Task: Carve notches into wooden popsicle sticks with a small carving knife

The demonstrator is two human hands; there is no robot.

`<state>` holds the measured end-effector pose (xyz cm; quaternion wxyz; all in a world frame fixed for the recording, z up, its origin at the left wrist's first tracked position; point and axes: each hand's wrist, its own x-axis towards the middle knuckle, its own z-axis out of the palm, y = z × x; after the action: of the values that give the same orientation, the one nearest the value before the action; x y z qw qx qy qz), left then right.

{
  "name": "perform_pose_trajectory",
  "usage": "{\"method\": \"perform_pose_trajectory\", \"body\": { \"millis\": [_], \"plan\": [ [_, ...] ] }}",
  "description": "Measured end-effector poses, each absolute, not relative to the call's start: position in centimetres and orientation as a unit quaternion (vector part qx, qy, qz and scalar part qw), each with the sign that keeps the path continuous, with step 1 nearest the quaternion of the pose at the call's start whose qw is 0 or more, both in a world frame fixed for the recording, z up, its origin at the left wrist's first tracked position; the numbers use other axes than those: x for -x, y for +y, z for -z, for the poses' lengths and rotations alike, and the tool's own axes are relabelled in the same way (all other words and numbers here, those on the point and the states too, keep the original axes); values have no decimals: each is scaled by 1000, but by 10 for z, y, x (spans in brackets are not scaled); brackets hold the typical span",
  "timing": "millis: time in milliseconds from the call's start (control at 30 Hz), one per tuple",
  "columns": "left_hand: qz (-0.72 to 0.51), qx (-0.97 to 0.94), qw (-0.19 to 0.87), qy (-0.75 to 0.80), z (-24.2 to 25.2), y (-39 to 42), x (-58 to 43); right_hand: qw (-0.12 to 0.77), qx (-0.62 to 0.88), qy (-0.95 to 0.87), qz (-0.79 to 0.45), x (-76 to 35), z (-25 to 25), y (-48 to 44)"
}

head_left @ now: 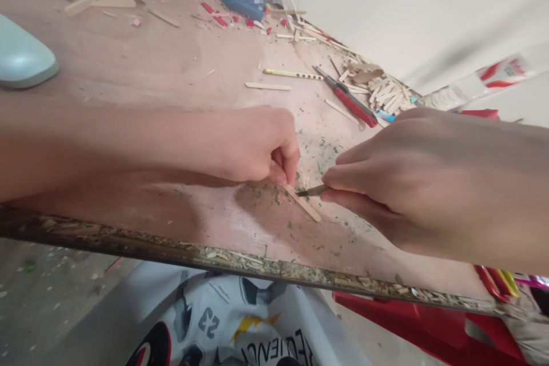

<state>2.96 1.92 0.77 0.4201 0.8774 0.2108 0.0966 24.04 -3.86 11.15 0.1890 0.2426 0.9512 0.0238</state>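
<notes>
A wooden craft stick (307, 207) lies slanted on the table, its upper end pinched between the thumb and fingers of my left hand (277, 148). From the right comes my right hand (386, 183), closed around a thin dark knife blade (312, 191). The blade's tip touches or hovers just over the stick; I cannot tell which. My right fingers hide the rest of that tool. Tiny green shavings (325, 151) are scattered around both hands.
Behind the hands lie a loose craft stick (268, 86), a yellow pencil (291, 74) and red-handled pliers (354, 104). Piles of sticks (388, 94) line the wall beside a clear plastic bottle (480, 83). A pale blue object (26, 57) sits left. The table's chipped edge (240, 260) runs in front.
</notes>
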Motion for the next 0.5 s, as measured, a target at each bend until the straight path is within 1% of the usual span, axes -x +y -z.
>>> {"method": "perform_pose_trajectory", "body": {
  "millis": [167,400,433,500],
  "plan": [
    [-91,-877,415,222,-13,15,-30,202,-276,940,-18,-232,-107,-39],
    [-85,-881,408,223,-13,15,-29,220,-291,930,-46,-206,-112,-36],
    [-83,-883,407,217,-13,15,-28,213,-292,931,-39,-209,-112,-37],
    [-83,-886,407,207,-13,14,-26,155,-310,938,-11,-222,-110,-40]
  ]
}}
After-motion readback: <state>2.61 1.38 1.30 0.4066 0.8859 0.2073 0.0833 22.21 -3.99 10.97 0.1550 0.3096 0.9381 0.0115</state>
